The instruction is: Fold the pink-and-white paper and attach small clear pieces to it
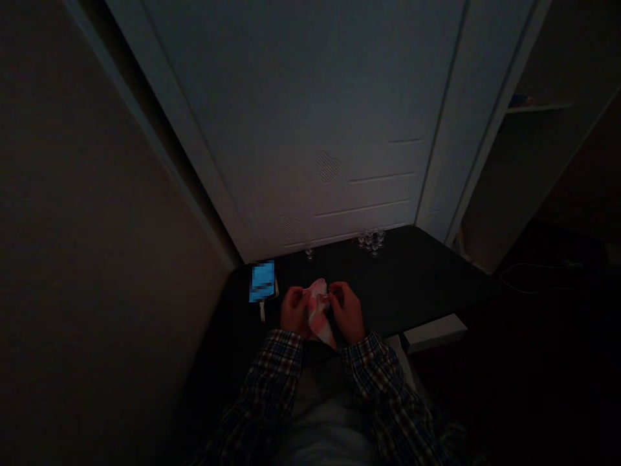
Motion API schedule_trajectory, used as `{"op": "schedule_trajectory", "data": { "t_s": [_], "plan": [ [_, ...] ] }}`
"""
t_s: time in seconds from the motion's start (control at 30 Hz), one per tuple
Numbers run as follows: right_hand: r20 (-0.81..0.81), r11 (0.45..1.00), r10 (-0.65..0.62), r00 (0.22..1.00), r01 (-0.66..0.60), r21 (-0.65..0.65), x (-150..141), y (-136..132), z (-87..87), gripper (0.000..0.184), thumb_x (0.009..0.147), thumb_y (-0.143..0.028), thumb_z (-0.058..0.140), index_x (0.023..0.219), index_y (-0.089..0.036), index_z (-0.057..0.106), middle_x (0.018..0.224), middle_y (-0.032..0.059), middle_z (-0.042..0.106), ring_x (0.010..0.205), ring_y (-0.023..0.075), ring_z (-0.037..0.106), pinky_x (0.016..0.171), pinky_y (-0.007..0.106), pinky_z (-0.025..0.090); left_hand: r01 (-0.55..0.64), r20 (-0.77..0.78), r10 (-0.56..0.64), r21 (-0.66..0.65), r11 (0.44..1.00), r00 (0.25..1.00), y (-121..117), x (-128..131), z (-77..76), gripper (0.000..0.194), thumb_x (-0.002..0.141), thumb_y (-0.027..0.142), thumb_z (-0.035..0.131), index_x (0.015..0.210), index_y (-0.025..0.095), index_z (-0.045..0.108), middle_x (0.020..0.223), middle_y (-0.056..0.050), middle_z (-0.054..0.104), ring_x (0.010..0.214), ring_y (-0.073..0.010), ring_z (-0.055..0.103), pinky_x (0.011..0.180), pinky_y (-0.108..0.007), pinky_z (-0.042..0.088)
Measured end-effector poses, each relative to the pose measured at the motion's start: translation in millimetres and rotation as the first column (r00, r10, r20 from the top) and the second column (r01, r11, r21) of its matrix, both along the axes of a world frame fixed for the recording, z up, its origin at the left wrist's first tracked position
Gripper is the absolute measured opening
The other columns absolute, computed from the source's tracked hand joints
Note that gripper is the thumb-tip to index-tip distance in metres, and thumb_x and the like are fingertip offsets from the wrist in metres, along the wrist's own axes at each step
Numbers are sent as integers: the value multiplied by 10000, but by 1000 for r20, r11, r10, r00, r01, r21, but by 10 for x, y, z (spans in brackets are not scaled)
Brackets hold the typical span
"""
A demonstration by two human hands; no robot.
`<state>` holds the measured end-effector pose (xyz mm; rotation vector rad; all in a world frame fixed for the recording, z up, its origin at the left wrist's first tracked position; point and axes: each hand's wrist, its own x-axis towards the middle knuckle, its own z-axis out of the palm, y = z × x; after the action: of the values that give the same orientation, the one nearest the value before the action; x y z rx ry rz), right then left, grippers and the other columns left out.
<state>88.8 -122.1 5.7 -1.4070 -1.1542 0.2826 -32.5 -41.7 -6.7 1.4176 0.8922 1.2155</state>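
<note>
A pink and white cloth (pixel 319 309) hangs between my two hands, above the front part of the dark table. My left hand (pixel 294 310) pinches its left edge with closed fingers. On the other side, my right hand (pixel 347 310) has its thumb and fingers closed at the cloth's upper right edge. Whether a small clear object is also between the fingers or inside the folds is too dark to tell. A single small stemmed glass (pixel 309 254) stands beyond my hands, near the table's back edge.
Several small stemmed glasses (pixel 371 241) stand grouped at the back of the dark table (pixel 417 278). At the left lies a device with a lit, blurred blue screen (pixel 262 282). A pale panel with hearts (pixel 310 116) rises behind. A white box-like piece (pixel 435 332) sits below the table's front edge.
</note>
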Motion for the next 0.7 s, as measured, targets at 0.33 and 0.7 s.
{"op": "schedule_trajectory", "data": {
  "t_s": [0.33,0.7],
  "plan": [
    [65,988,103,993,-109,106,-13,-17,24,178,798,-172,472,945,-212,565,934,44,541,863,155,526,769,281,435,-60,-26,61,22,998,998,68,-13,-66,283,623,360,621,796,177,493,758,-2,562,746,-141,562,666,-258,442],
    [6,983,86,996,-86,159,-21,-63,78,160,805,-220,493,955,-210,549,926,41,513,826,145,522,694,257,453,-115,7,115,-8,993,993,153,-37,-128,282,620,337,626,816,170,513,789,-24,582,766,-151,571,683,-279,452]
  ]
}}
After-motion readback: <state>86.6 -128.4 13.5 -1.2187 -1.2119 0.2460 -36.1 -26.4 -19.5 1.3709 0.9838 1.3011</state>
